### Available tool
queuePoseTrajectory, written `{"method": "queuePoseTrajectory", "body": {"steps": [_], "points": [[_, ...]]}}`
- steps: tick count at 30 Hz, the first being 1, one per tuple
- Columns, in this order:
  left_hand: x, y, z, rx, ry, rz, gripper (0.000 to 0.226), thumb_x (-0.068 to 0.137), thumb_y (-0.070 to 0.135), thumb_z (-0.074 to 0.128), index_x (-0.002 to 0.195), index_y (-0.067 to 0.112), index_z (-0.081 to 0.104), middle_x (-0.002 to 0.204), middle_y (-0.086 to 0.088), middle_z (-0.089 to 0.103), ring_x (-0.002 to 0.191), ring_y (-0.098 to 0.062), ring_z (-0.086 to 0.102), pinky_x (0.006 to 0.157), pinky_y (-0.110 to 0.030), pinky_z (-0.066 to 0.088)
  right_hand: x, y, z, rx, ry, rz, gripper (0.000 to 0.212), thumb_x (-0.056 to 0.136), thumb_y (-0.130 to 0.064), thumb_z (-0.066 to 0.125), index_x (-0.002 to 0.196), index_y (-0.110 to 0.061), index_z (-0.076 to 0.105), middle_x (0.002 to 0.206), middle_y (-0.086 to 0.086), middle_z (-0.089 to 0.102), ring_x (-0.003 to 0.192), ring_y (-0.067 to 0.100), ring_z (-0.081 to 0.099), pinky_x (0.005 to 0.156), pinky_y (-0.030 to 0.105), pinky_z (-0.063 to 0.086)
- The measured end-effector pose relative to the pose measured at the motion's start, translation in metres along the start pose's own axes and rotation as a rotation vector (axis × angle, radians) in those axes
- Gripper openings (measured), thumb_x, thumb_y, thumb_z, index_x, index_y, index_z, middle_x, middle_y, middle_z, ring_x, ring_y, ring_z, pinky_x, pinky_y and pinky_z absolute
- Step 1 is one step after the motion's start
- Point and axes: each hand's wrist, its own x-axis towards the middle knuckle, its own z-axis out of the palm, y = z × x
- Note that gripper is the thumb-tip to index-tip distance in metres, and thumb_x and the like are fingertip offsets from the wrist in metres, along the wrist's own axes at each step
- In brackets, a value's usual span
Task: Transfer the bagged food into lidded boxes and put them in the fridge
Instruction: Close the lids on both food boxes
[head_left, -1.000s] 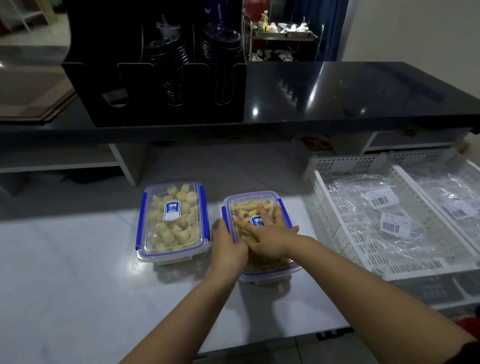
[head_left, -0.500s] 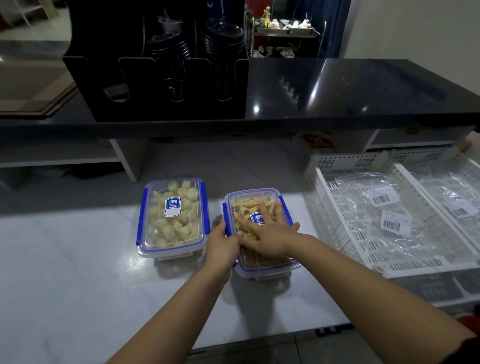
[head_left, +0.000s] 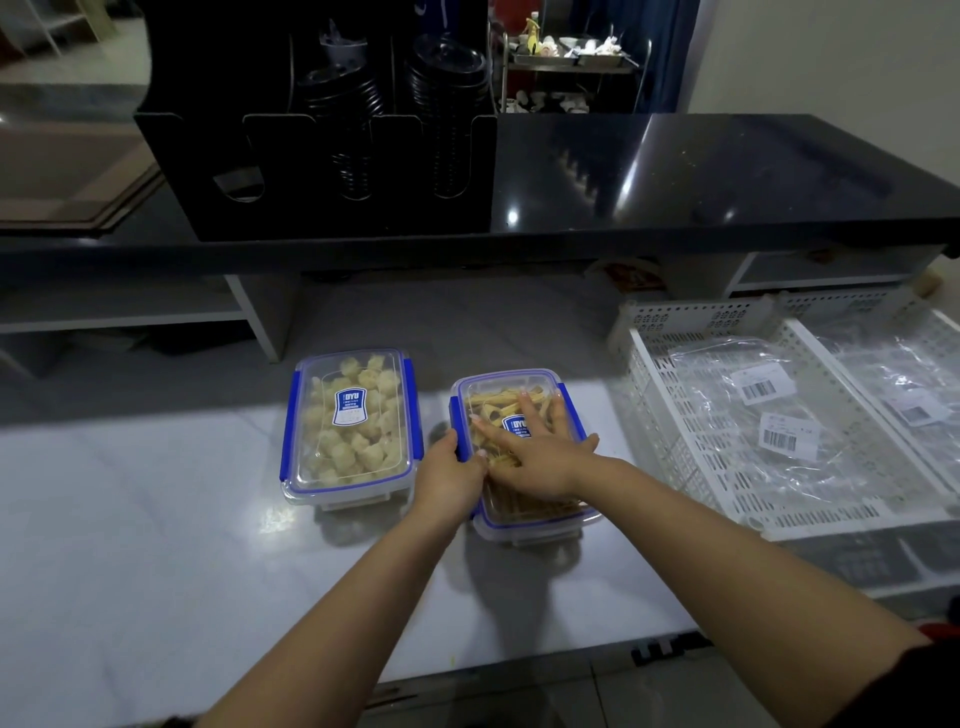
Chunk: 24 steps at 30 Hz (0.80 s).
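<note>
Two clear lidded boxes with blue clips stand side by side on the pale counter (head_left: 130, 545). The left box (head_left: 350, 431) holds pale chunky pieces and its lid is on. The right box (head_left: 519, 447) holds yellowish stick-shaped food under its lid. My right hand (head_left: 535, 452) lies flat on that lid with fingers spread and straight, pressing down. My left hand (head_left: 449, 475) curls round the box's left long edge at the blue clip; its fingertips are hidden behind the hand.
Two white perforated trays (head_left: 727, 467) hold empty clear plastic bags (head_left: 769, 415) with barcode labels at the right. A black shelf (head_left: 675, 171) runs across the back, carrying a black holder (head_left: 322, 171) with stacked dark lids. The counter's front edge lies near me.
My left hand slid forward along the right box's left side to the blue clip. My right hand stays pressed on the lid. The boxes have not shifted.
</note>
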Motion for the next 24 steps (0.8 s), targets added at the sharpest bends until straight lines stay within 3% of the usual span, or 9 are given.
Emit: {"method": "queuePoseTrajectory", "body": {"steps": [2, 5, 7, 9, 12, 14, 18, 24], "points": [[-0.001, -0.001, -0.004, 0.082, -0.022, 0.050, 0.025, 0.097, 0.019, 0.053, 0.122, 0.019, 0.056, 0.112, -0.003, 0.066, 0.101, -0.017, 0.064, 0.090, -0.042, 0.055, -0.004, 0.000, 0.003, -0.022, 0.069, -0.001, 0.064, 0.087, -0.077, 0.029, 0.140, -0.065, -0.004, 0.159, -0.006, -0.026, 0.142, 0.035, -0.031, 0.105, 0.074, -0.004], [-0.003, -0.003, -0.020, 0.159, 0.041, 0.285, 0.025, 0.095, 0.021, 0.056, 0.115, 0.037, 0.058, 0.110, 0.016, 0.061, 0.094, 0.005, 0.058, 0.081, -0.025, 0.051, -0.017, 0.009, 0.012, -0.008, 0.229, -0.023, 0.076, 0.084, -0.078, 0.033, 0.148, -0.054, -0.001, 0.163, -0.003, -0.015, 0.148, 0.028, -0.019, 0.113, 0.064, -0.002], [0.005, -0.006, -0.038, 0.353, 0.182, 0.467, 0.038, 0.095, 0.023, 0.057, 0.133, 0.026, 0.055, 0.118, 0.014, 0.055, 0.107, -0.003, 0.053, 0.089, -0.025, 0.040, -0.030, 0.022, 0.022, 0.006, 0.288, -0.065, 0.083, 0.081, -0.082, 0.031, 0.150, -0.049, 0.001, 0.163, -0.003, -0.015, 0.148, 0.026, -0.018, 0.116, 0.059, -0.003], [0.022, -0.010, -0.062, 0.644, 0.302, 0.547, 0.050, 0.095, 0.029, 0.056, 0.143, 0.021, 0.045, 0.143, -0.001, 0.048, 0.132, -0.021, 0.043, 0.105, -0.033, 0.033, -0.042, 0.036, 0.034, -0.029, 0.305, -0.115, 0.090, 0.072, -0.091, 0.019, 0.149, -0.050, -0.003, 0.162, -0.005, -0.019, 0.146, 0.024, -0.024, 0.118, 0.055, -0.005], [0.047, -0.023, -0.096, 1.136, 0.269, 0.360, 0.066, 0.094, 0.061, 0.038, 0.152, 0.035, 0.020, 0.162, -0.007, 0.014, 0.148, -0.035, 0.007, 0.117, -0.053, 0.009, -0.054, 0.049, 0.048, -0.035, 0.305, -0.152, 0.089, 0.066, -0.095, 0.017, 0.139, -0.058, -0.018, 0.158, -0.010, -0.027, 0.141, 0.018, -0.032, 0.119, 0.050, -0.006], [0.053, -0.035, -0.107, 1.186, 0.189, 0.222, 0.075, 0.086, 0.077, 0.020, 0.151, 0.044, 0.005, 0.164, -0.003, -0.003, 0.149, -0.035, -0.006, 0.115, -0.059, 0.001, -0.056, 0.052, 0.051, -0.032, 0.306, -0.165, 0.088, 0.064, -0.096, 0.018, 0.135, -0.062, -0.022, 0.154, -0.014, -0.032, 0.140, 0.016, -0.034, 0.119, 0.048, -0.002], [0.050, -0.044, -0.104, 1.192, 0.154, 0.218, 0.084, 0.075, 0.083, 0.006, 0.150, 0.047, -0.005, 0.163, -0.001, -0.010, 0.148, -0.033, -0.011, 0.115, -0.061, -0.001, -0.052, 0.050, 0.050, 0.017, 0.306, -0.145, 0.092, 0.059, -0.099, 0.015, 0.135, -0.062, -0.020, 0.153, -0.019, -0.031, 0.136, 0.010, -0.040, 0.119, 0.048, 0.009], [0.022, -0.047, -0.073, 1.193, 0.160, 0.238, 0.085, 0.071, 0.081, -0.003, 0.149, 0.048, -0.006, 0.163, -0.002, -0.010, 0.148, -0.032, -0.013, 0.116, -0.059, -0.003, -0.042, 0.049, 0.040, 0.077, 0.286, -0.119, 0.101, 0.060, -0.096, 0.027, 0.148, -0.054, 0.000, 0.160, -0.012, -0.020, 0.136, 0.010, -0.038, 0.119, 0.045, 0.008]]}}
